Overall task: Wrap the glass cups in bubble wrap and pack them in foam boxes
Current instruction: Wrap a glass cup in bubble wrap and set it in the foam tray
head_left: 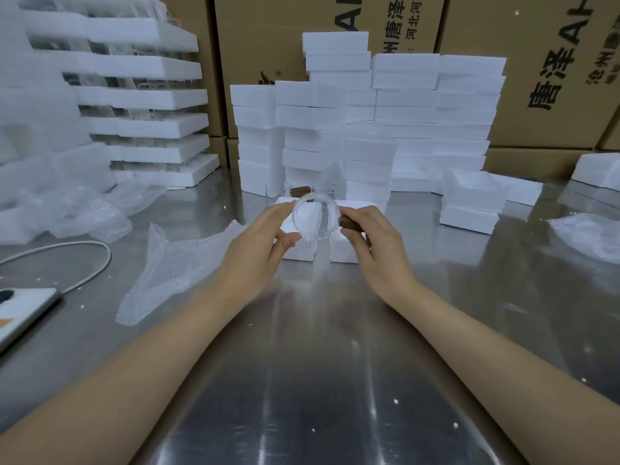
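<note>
I hold a clear glass cup (314, 218) with a brown wooden handle above the steel table, its mouth turned toward me. My left hand (258, 246) pinches the cup's left rim between thumb and fingers. My right hand (372, 245) grips the wooden handle on the cup's right side. Under the cup lies an open white foam box (342, 251). A sheet of bubble wrap (167, 266) is spread on the table left of my left hand. Two more glass cups (278, 189) with a wooden handle stand behind the foam box.
Stacks of white foam boxes (402, 129) stand at the back, against cardboard cartons (553, 78). Foam trays holding glassware (144, 95) are piled at the left. Crumpled bubble wrap (77, 209) lies at far left, a white device with its cable (23, 310) at the left edge.
</note>
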A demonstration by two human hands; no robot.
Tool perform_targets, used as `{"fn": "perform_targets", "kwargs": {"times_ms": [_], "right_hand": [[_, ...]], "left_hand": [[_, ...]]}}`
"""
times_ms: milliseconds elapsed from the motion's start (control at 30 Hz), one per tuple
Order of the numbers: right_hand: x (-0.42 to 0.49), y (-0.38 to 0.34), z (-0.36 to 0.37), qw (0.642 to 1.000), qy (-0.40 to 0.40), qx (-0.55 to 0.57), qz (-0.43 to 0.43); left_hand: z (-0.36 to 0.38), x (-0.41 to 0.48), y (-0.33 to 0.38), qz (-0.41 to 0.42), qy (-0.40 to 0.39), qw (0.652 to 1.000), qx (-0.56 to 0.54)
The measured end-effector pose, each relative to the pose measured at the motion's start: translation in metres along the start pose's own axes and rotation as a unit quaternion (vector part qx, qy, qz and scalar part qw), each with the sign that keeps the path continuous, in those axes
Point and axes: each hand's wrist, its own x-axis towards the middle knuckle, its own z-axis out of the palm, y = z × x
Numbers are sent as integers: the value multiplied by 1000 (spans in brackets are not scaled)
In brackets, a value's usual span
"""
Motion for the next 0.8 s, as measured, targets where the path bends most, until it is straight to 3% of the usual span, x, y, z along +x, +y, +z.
{"fn": "perform_targets", "kwargs": {"times_ms": [167, 333, 433, 567, 800], "right_hand": [[0, -11, 4, 986, 45, 138, 84], [3, -22, 10, 929, 50, 276, 240], [4, -22, 10, 896, -15, 312, 315], [1, -20, 8, 870, -132, 325, 347], [2, -22, 5, 857, -193, 328, 348]], "left_hand": [[0, -1, 7, -17, -6, 999, -29], [-3, -2, 11, -14, -21, 998, -55], [-2, -3, 11, -29, -12, 998, -58], [-4, -2, 11, -44, -14, 997, -57], [-6, -1, 19, -22, 5, 998, -64]]}}
